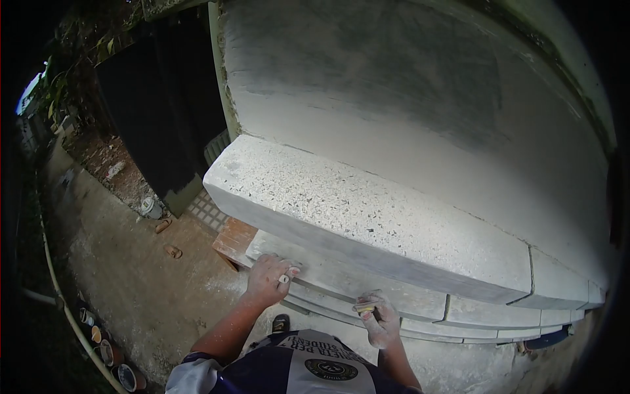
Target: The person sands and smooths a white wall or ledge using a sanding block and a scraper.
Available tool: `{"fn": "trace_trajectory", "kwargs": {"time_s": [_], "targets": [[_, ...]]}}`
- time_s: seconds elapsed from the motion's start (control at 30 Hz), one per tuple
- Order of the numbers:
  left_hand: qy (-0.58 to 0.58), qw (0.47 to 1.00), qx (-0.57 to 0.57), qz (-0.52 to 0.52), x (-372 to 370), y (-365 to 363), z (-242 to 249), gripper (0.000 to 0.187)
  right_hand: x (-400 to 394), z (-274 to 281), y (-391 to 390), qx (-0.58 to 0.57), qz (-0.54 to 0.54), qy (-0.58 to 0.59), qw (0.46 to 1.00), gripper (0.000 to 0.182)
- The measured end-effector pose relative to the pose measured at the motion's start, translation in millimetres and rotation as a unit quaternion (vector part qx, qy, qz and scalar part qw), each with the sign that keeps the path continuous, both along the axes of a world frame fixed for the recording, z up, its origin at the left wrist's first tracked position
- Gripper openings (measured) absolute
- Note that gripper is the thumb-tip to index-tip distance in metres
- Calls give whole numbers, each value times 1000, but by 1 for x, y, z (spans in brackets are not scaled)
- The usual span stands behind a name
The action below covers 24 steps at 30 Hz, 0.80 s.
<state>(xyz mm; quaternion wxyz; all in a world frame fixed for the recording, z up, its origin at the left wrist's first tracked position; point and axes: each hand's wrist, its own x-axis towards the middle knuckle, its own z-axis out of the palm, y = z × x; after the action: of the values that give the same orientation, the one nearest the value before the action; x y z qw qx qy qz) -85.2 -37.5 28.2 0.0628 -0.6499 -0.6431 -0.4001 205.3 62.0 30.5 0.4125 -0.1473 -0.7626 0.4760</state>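
Note:
My left hand (pixel 268 281), coated in pale dust, is closed at the edge of the lower white slab (pixel 341 276). A small white end shows by its curled fingers; what it belongs to I cannot tell. Farther right, my right hand (pixel 384 322) pinches a small flat pad (pixel 365 306), yellow and grey, close to the slab's front edge. Above both hands runs a thick white ledge (pixel 354 203) with dark speckles on its top face.
A smooth wall (pixel 394 85) with a dark grey patch rises behind the ledge. More stepped slabs (pixel 485 315) continue right. At left are a dark door panel (pixel 157 118), sandals (pixel 172 251) on the ground, and several pots (pixel 111 353) along a pale pole (pixel 59 289).

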Motion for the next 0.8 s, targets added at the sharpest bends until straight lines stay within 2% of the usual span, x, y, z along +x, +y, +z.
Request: {"fn": "trace_trajectory", "kwargs": {"time_s": [0.03,0.07,0.17,0.27,0.37,0.5,0.57,0.63,0.73,0.8], "targets": [[35,999,-27,24,-9,3,8,12,9,16,4,62,-9,-35,997,28],[43,997,-43,40,-18,8,11,13,19,29,6,61,-7,-88,994,36],[67,991,-88,78,-33,20,13,20,42,61,0,38,-66,-131,989,38],[89,985,-109,98,-39,30,12,27,58,102,12,244,-44,-69,966,40],[95,983,-95,128,-38,37,-3,26,69,163,1,324,-116,-58,937,34],[98,969,-140,179,-37,44,-3,29,79,237,-13,499,-230,-130,825,44],[114,964,-149,190,-38,46,-7,32,66,263,-14,535,-365,-223,728,57],[129,963,-142,191,-39,47,-11,34,55,284,-10,493,-410,-344,686,70],[100,966,-151,185,-39,45,-11,37,31,301,18,573,-390,-353,628,70],[92,969,-135,186,-39,45,-16,37,22,300,33,587,-402,-364,601,67]]}}
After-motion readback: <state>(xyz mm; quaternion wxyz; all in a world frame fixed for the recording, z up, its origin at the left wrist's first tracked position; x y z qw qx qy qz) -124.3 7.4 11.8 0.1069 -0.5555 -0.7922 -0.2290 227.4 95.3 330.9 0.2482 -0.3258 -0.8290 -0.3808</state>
